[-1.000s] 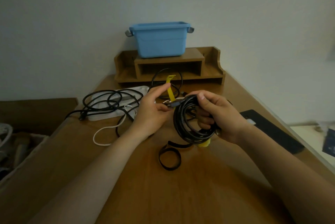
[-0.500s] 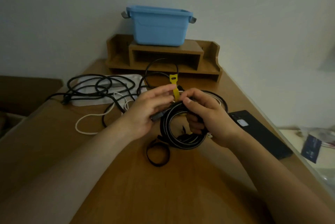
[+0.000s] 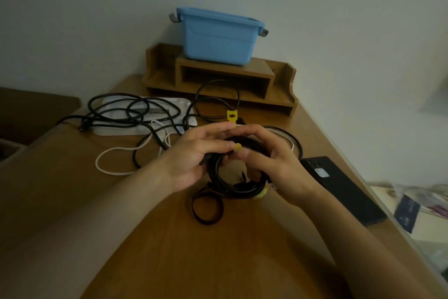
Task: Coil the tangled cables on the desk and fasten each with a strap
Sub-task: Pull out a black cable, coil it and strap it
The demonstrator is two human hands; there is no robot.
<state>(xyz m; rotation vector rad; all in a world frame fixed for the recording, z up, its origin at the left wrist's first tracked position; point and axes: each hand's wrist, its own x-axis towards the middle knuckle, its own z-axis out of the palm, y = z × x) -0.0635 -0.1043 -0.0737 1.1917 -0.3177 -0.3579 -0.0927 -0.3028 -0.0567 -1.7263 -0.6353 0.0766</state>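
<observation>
A coiled black cable (image 3: 234, 186) is held upright over the middle of the desk between both hands. My left hand (image 3: 194, 154) grips the coil's left side. My right hand (image 3: 271, 163) grips its top and right side. A yellow strap (image 3: 232, 115) sticks up behind my fingertips, and a bit of it shows at the coil's top between my thumbs. Further tangled black cables (image 3: 131, 112) and a white cable (image 3: 116, 153) lie at the back left. A black strap loop (image 3: 207, 207) lies on the desk below the coil.
A blue bin (image 3: 218, 37) stands on a wooden shelf organiser (image 3: 278, 80) against the wall. A white pad (image 3: 145, 129) lies under the tangle. A black phone (image 3: 339, 187) lies at the desk's right edge. Another yellow piece (image 3: 263, 193) shows beneath the coil.
The view has tilted and shifted. My hands have closed together at the coil's top, and the yellow strap now passes over the coil between my thumbs.
</observation>
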